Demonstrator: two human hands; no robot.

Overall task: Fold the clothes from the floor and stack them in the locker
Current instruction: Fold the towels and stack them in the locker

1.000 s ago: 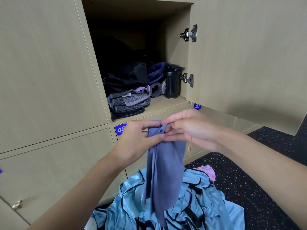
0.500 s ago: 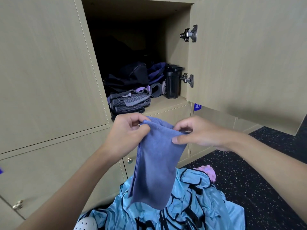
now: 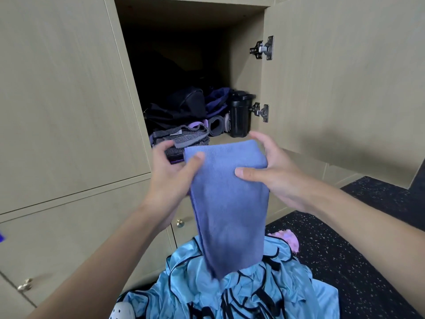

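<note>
locker [image 3: 243,65] upper half free, grey stack [image 3: 184,137] front-L, black bottle [image 3: 239,116] R, bare shelf [image 3: 226,141] btwn

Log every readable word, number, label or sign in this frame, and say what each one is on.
"SPORT BOTTLE": small vertical print on the black bottle in the locker; it appears to read this way.
Sewn tag on the folded grey garment: too small to read.
Blue tag at the frame's left edge: cut off, unreadable.
No other text shows.
</note>
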